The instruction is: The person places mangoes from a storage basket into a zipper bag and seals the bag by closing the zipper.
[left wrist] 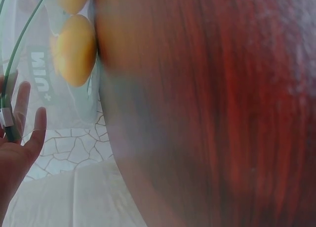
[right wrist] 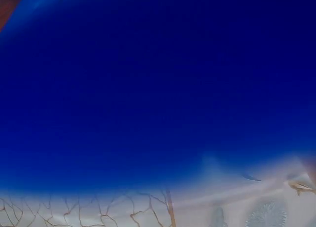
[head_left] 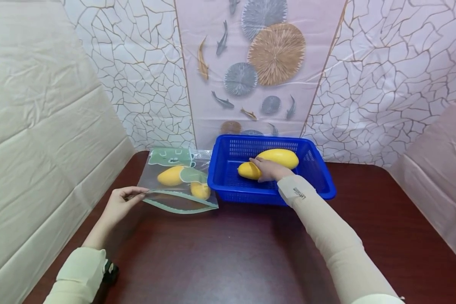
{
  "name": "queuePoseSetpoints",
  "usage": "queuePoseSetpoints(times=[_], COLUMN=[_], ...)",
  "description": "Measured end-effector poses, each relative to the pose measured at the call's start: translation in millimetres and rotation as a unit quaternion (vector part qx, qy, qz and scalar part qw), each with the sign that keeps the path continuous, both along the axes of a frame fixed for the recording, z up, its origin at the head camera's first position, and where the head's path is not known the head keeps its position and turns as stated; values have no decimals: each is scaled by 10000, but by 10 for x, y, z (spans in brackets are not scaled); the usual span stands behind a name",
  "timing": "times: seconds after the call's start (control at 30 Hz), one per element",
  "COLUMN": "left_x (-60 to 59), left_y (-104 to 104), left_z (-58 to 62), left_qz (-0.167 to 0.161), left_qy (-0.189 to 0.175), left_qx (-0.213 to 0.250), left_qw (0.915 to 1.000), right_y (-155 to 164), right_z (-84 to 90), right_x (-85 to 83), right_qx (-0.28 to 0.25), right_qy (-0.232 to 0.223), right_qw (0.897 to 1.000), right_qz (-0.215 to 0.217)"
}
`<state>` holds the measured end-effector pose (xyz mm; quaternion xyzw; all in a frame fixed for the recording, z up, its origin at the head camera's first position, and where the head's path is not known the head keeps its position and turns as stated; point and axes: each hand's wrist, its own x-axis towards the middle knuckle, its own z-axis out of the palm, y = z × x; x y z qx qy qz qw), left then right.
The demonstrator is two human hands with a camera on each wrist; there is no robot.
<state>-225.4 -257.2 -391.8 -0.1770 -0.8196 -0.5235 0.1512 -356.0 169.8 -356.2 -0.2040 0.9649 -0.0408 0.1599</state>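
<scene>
My left hand (head_left: 118,207) pinches the left corner of a clear zip bag (head_left: 175,209) printed with a green bear. The bag lies on its side, its green-edged mouth gaping toward me. Two yellow mangoes (head_left: 170,176) are inside it, and one (left wrist: 76,52) also shows large in the left wrist view. My right hand (head_left: 270,170) reaches into a blue plastic basket (head_left: 247,196) and grips a small mango (head_left: 247,169) there. Behind that hand lies a larger, longer yellow fruit (head_left: 283,157). Blue plastic fills most of the right wrist view, hiding the right hand.
Bag and basket stand side by side at the back of a dark red-brown table (head_left: 228,253). A patterned cloth backdrop (head_left: 243,50) rises right behind them. Pale cloth (head_left: 42,105) walls off the left side, and more cloth (head_left: 437,169) the right.
</scene>
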Motion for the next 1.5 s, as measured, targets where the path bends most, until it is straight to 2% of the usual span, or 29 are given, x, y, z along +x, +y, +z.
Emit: queuePoseSetpoints(times=[0.23, 0.37, 0.6, 0.8, 1.13, 1.23, 1.27, 1.37, 1.47, 1.5], left_x=[23, 22, 18, 26, 16, 17, 17, 16, 17, 19], left_y=[21, 20, 23, 28, 28, 27, 28, 30, 30, 28], left_z=[25, 26, 20, 28, 35, 37, 39, 45, 46, 44], left_qz=[30, 20, 28, -3, -75, -121, -128, -123, -128, -131], left_qy=[-33, -1, -13, -83, -55, -70, -69, -48, -40, -37], left_qx=[-33, -51, -55, -68, -100, -62, -50, -29, -20, -20], left_qw=[10000, 10000, 10000, 9999, 9999, 9999, 9999, 9999, 9999, 9999], right_y=[22, 30, 58, 59, 66, 86, 131, 142, 125, 80], right_z=[-24, -51, -132, -253, -316, -344, -429, -442, -428, -344], right_x=[2, -6, -3, 9, -10, -63, -147, -170, -157, -79], right_qx=[149, 141, -293, -312, -512, -579, -637, -633, -716, -689], right_qy=[-247, -181, 316, 984, 793, 920, 1099, 1337, 1427, 1349], right_qw=[9994, 9995, 9991, 9946, 9952, 9938, 9919, 9890, 9872, 9885], right_qz=[-215, -236, 17, 102, -264, -214, -74, 43, 63, -34])
